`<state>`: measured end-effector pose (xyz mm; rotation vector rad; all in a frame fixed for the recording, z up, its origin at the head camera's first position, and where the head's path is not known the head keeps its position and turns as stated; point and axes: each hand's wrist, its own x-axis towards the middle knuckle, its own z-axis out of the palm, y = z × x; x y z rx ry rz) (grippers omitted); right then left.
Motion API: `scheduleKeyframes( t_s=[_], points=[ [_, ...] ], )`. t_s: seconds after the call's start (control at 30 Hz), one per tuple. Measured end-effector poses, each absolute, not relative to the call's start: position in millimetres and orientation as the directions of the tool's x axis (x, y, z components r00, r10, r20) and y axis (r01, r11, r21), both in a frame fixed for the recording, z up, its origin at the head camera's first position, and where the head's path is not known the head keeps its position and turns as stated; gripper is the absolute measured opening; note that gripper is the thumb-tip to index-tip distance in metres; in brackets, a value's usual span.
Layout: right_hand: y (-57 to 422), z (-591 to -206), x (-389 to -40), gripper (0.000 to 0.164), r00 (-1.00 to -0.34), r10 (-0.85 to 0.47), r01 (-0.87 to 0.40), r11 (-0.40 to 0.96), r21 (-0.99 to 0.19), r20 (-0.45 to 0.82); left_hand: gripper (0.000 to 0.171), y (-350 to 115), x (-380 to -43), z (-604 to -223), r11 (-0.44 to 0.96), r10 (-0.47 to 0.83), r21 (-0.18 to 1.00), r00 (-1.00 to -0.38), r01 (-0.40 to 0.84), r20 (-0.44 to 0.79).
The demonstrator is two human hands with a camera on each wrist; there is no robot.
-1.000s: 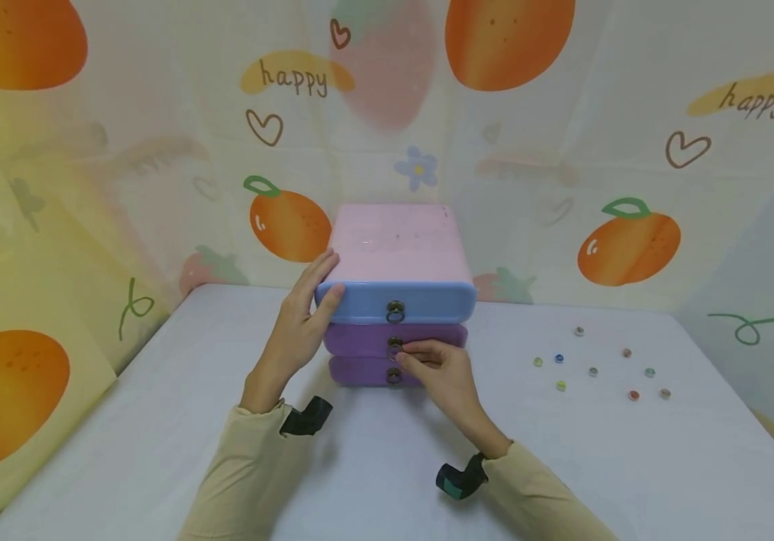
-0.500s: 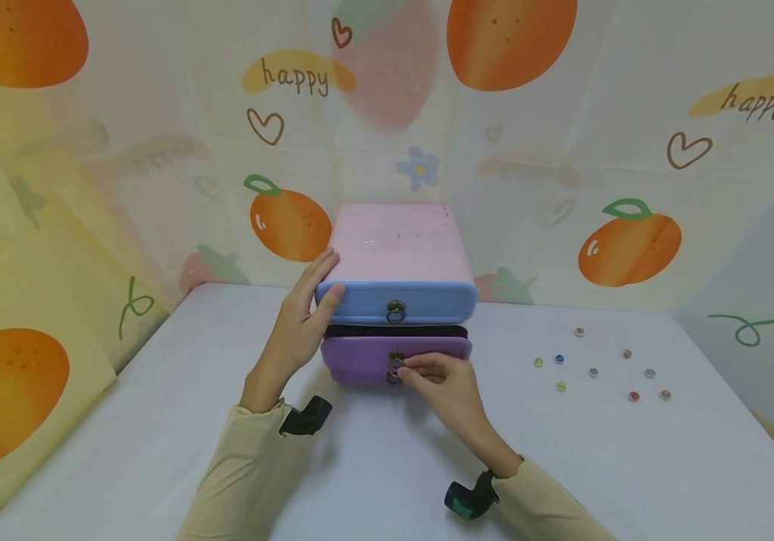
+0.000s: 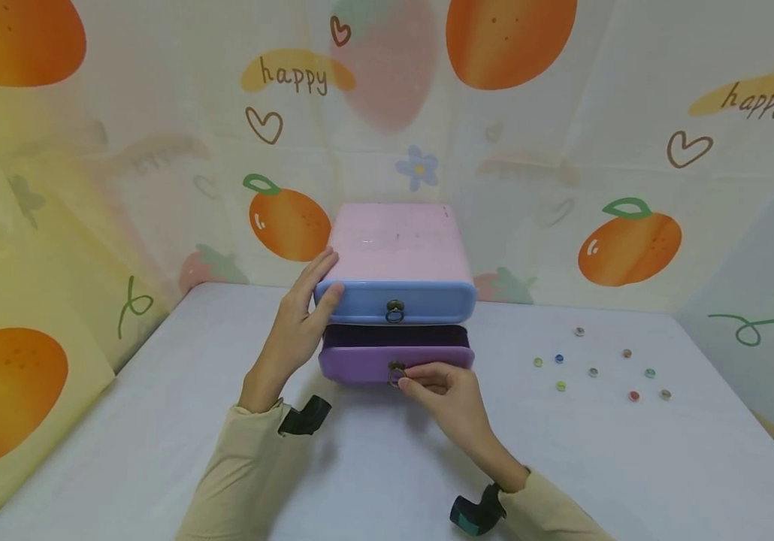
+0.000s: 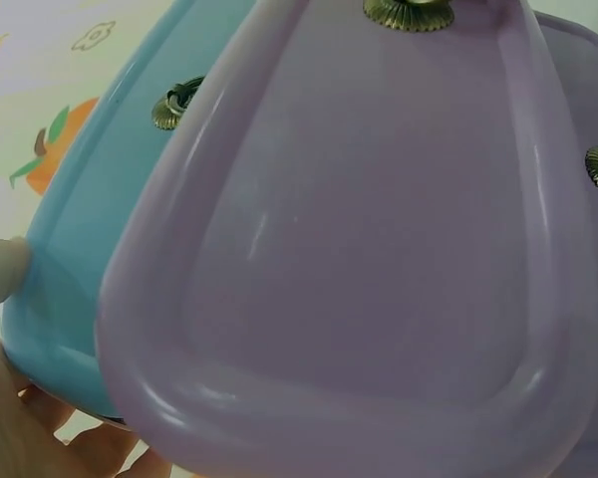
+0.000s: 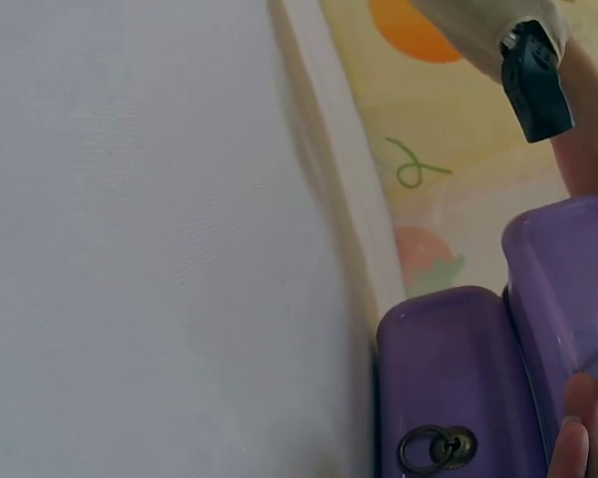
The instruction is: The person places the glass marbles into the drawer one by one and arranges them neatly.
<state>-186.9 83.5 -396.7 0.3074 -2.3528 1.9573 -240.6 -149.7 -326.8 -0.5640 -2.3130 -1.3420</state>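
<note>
A small drawer cabinet with a pink top (image 3: 397,240) stands on the white table. Its top drawer front (image 3: 360,302) is blue and closed. Below it, the middle purple drawer (image 3: 353,361) is pulled partway out, its dark inside showing. My right hand (image 3: 451,398) pinches the brass ring pull (image 3: 396,373) of that drawer between thumb and fingers. With my left hand (image 3: 299,330) I grip the cabinet's left front corner, thumb on the blue front and fingers along the side. The lowest purple drawer (image 5: 458,378), closed, shows in the right wrist view; in the head view it is hidden.
Several small coloured glass-like beads (image 3: 593,372) lie scattered on the table to the right of the cabinet. A patterned cloth (image 3: 536,173) with fruit prints hangs behind and at the sides. White cloth (image 3: 157,451) covers the table.
The middle purple drawer has slid out toward me from closed, with my right hand moving back and down on its ring. My left hand has stayed on the cabinet.
</note>
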Motion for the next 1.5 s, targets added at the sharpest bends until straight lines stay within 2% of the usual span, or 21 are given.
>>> scheduleKeyframes(
  t_s=[1.0, 1.5],
  points=[
    [86, -402, -167, 0.016, -0.983, -0.123, -0.157, 0.146, -0.977, 0.139, 0.053, -155, -243, -329, 0.451, 0.187, 0.702, -0.827, 0.551, 0.53],
    [86, -405, -158, 0.019, -0.984, -0.121, -0.145, 0.152, -0.978, 0.127, 0.052, -162, -246, -327, 0.481, 0.222, 0.659, -0.808, 0.578, 0.546]
  ],
)
